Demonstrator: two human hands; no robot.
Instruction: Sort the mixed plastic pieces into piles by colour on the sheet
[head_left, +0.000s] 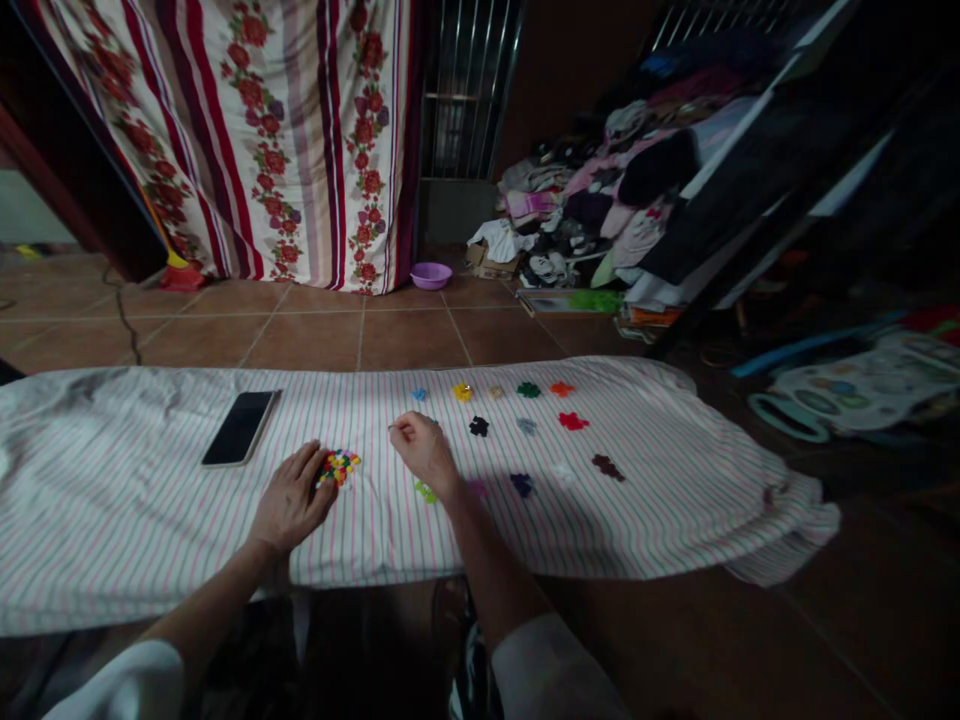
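Note:
My left hand [292,497] lies on the striped cloth, fingers stretched out, at the edge of a mixed pile of small coloured pieces [342,466] in red, yellow, green, white and orange. Its fingertips touch the pile's left side. To the right, my right hand [422,447] is held low over the cloth with thumb and fingers pinched on a tiny dark piece [391,428]. Around it are single-colour heaps: lime green [426,491], black [478,427], light blue [418,395] and yellow [462,392]. My right wrist partly covers a pink heap [478,488].
Further right are red [573,421], brown [607,467], dark purple [521,485], grey [526,426], dark green [528,389] and orange [562,388] heaps. A phone [240,429] lies left. Beyond the cloth-covered table [360,560] are a purple basin [431,275] and piled clothes [592,200].

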